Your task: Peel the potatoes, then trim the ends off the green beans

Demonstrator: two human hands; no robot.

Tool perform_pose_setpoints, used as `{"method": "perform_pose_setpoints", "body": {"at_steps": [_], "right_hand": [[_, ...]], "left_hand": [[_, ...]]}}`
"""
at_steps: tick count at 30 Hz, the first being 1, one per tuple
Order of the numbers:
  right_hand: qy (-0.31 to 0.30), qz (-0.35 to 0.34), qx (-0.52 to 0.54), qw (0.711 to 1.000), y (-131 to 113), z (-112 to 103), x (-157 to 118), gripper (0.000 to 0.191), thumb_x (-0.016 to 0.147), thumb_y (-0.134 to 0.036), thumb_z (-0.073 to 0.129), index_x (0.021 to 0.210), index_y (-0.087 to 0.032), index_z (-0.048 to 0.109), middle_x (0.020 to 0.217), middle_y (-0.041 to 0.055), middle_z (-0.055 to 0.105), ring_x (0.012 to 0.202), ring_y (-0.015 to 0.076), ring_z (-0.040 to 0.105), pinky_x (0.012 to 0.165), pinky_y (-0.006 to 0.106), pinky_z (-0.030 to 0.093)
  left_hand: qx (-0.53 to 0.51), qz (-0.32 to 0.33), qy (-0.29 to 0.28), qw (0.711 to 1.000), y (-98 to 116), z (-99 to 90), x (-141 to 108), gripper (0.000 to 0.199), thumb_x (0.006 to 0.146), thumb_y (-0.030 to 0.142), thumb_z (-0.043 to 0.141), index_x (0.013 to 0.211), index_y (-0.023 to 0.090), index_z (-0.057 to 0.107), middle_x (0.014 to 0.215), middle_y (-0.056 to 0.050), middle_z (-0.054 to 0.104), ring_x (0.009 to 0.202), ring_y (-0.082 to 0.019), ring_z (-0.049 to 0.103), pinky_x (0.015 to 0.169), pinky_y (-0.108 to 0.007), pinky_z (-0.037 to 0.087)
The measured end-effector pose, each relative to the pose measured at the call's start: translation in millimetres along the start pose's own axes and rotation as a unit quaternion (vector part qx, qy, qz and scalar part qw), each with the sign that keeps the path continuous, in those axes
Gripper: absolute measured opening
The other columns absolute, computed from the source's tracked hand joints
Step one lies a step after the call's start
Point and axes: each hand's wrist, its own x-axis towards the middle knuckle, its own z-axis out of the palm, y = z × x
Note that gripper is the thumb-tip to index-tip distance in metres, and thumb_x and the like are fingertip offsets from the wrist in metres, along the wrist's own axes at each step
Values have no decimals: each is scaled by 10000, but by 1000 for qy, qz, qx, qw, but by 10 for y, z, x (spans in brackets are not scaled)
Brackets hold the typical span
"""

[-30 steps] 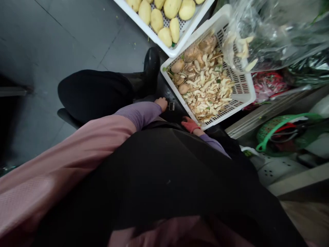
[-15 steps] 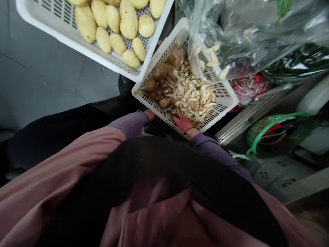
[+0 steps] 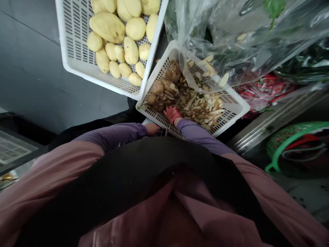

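Observation:
My right hand [image 3: 172,114], in a red glove, lies at the near left part of a white basket [image 3: 243,109], on peelings beside unpeeled potatoes [image 3: 157,87]. Its fingers are somewhat spread and nothing shows in them. My left hand [image 3: 152,128] is low, just outside the basket's near left edge; only its back and wrist show and its fingers are hidden. Pale peelings [image 3: 210,106] fill the basket's right part. Several peeled potatoes [image 3: 108,27] lie in a second white basket [image 3: 102,82] at the upper left.
Clear plastic bags [image 3: 231,41] overhang the peelings basket at the upper right. Bagged red peppers [image 3: 267,90] lie to its right, above a metal edge [image 3: 257,120]. A green-rimmed colander [image 3: 276,157] stands at the far right. Grey floor tiles [image 3: 33,68] are at the left.
My right hand has moved left through the basket, towards the unpeeled potatoes. The view has shifted, so both baskets appear lower and farther right. My left hand stays beside the basket's near edge.

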Motion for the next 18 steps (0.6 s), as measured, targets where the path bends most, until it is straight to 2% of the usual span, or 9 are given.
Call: {"method": "perform_pose_setpoints", "body": {"at_steps": [2,4,6,8,10,13,14,16,18], "right_hand": [[-3,28,14,999,55,13,-71,637,1164,-52,505,1712,-161,812,1844,351,704,1764,535,624,1342,798,580],[-25,66,90,993,185,-23,-228,568,1130,-51,645,1667,-102,823,1854,368,689,1794,530,623,1419,721,551],[-51,103,183,976,365,-114,-454,653,1016,-81,859,1667,-95,819,1771,342,763,1728,499,709,1444,612,561],[-56,118,271,954,551,-258,-738,796,932,-139,965,1711,-137,798,1658,266,853,1579,424,822,1382,513,638],[-33,106,403,908,701,-451,-1063,817,967,-207,916,1768,-187,757,1599,200,896,1450,365,878,1288,494,724],[15,47,611,790,799,-779,-1562,923,947,-205,742,1865,-222,650,1644,163,878,1446,349,884,1246,547,761],[30,22,638,769,795,-879,-1713,995,901,-196,723,1890,-231,614,1669,156,864,1470,354,878,1247,560,759],[80,-22,637,766,740,-1027,-1974,1091,834,-198,744,1911,-254,576,1729,148,831,1544,375,844,1274,586,739],[161,-46,591,789,650,-1079,-2178,1123,800,-221,823,1897,-267,589,1789,142,793,1640,399,781,1362,614,682]], "left_hand": [[39,-19,-23,999,26,-213,-79,285,868,-10,907,932,258,839,950,-94,871,1243,-424,934,1131,-463,720],[62,-32,-14,997,54,-461,-148,187,953,108,929,1022,256,839,981,-111,866,1276,-445,919,1161,-489,709],[70,-30,28,997,98,-717,-204,204,1001,251,969,1153,255,833,987,-111,854,1250,-442,908,1151,-478,698],[67,2,94,993,177,-961,-244,313,1048,378,964,1289,252,811,1014,-93,846,1218,-409,896,1131,-436,678],[52,65,159,984,298,-1181,-276,345,1112,436,891,1383,244,798,1085,-82,845,1242,-375,882,1146,-402,652],[19,164,227,960,535,-1436,-353,318,1155,424,783,1406,236,836,1204,-86,843,1335,-349,860,1220,-402,618],[12,189,241,952,616,-1492,-393,309,1139,410,779,1381,235,858,1225,-91,846,1352,-349,852,1235,-409,612],[10,226,262,938,761,-1553,-479,271,1086,378,789,1292,237,895,1219,-95,858,1342,-345,838,1235,-414,610],[16,252,278,927,885,-1552,-550,194,1062,358,767,1143,241,899,1136,-82,861,1257,-320,828,1185,-396,616]]}}
